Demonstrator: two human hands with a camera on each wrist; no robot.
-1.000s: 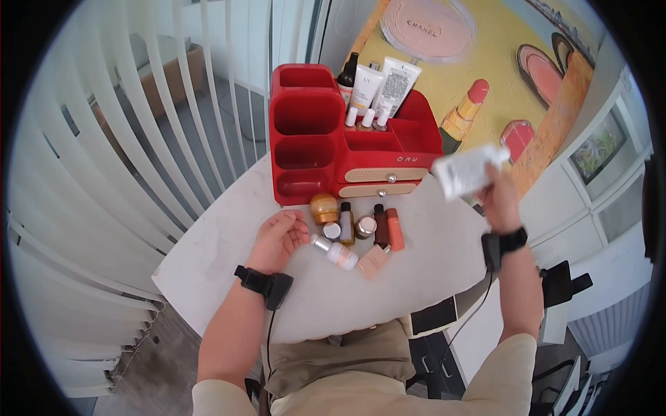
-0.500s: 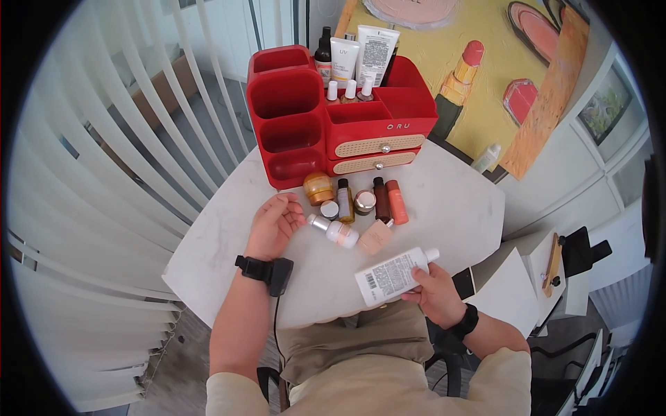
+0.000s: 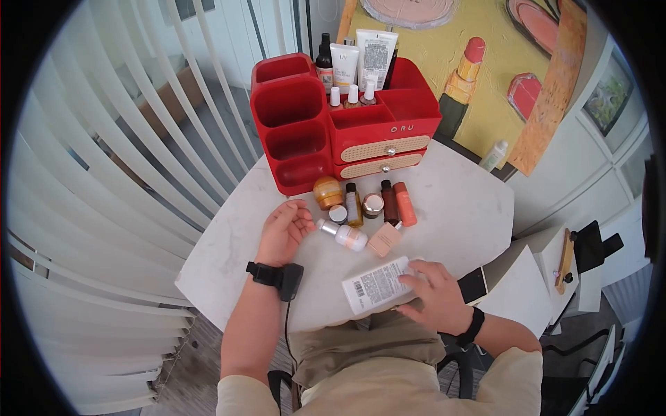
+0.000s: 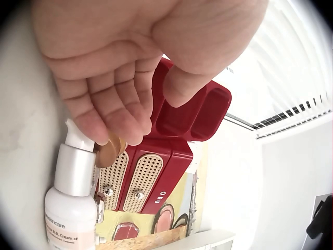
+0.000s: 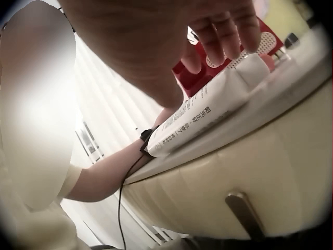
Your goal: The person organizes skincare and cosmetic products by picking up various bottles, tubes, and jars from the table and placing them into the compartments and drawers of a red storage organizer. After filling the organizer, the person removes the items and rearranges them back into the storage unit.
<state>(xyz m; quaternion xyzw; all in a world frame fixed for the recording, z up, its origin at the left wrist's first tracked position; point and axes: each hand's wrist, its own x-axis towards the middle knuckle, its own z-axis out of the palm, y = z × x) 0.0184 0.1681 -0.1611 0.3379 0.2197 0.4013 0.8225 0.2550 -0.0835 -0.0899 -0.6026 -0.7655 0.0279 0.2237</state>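
A white bottle (image 3: pixel 378 285) with printed text and a barcode lies on its side at the table's front edge. Over its cap end is my right hand (image 3: pixel 437 298), thumb and fingers spread apart; in the right wrist view its fingers (image 5: pixel 223 39) hang loose just above the bottle. My left hand (image 3: pixel 284 232) rests palm up on the table, fingers loosely bent and holding nothing. Close to its fingertips are a white pump bottle (image 3: pixel 343 236) labelled B.B. Cream, an amber jar (image 3: pixel 328 193) and a small silver-lidded jar (image 3: pixel 338 213).
Beyond these lie a dark-capped bottle (image 3: pixel 354 205), another jar (image 3: pixel 372 205), a brown bottle (image 3: pixel 389 202), a coral tube (image 3: pixel 404 204) and a peach bottle (image 3: pixel 384 239). Behind stands a red organizer (image 3: pixel 295 111) with tubes and small bottles. Another bottle (image 3: pixel 494 157) is by the painting.
My right hand has brought the white bottle from the table's right side to its front edge, laid it down and loosened its fingers. The left hand has stayed in place.
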